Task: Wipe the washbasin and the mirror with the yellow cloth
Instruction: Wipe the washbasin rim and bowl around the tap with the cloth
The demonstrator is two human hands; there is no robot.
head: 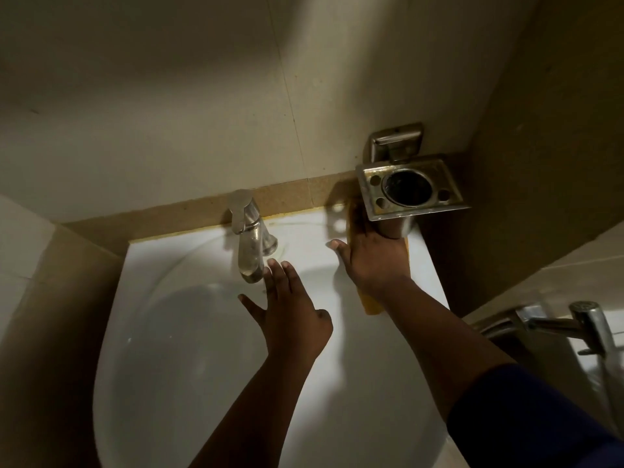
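The white washbasin [189, 349] fills the lower middle of the head view. A yellow cloth [371, 304] lies on its back right rim, mostly covered by my right hand [374, 261], which presses flat on it under the metal holder. My left hand [290, 315] hovers over the basin's right slope with fingers spread, just right of the tap spout, holding nothing. The mirror is out of view.
A steel tap [250, 238] stands at the back centre of the basin. A wall-mounted metal tumbler holder [410, 189] juts out above my right hand. Another tap and hose fitting [574, 324] sit at the right edge. Tiled walls close in behind and on both sides.
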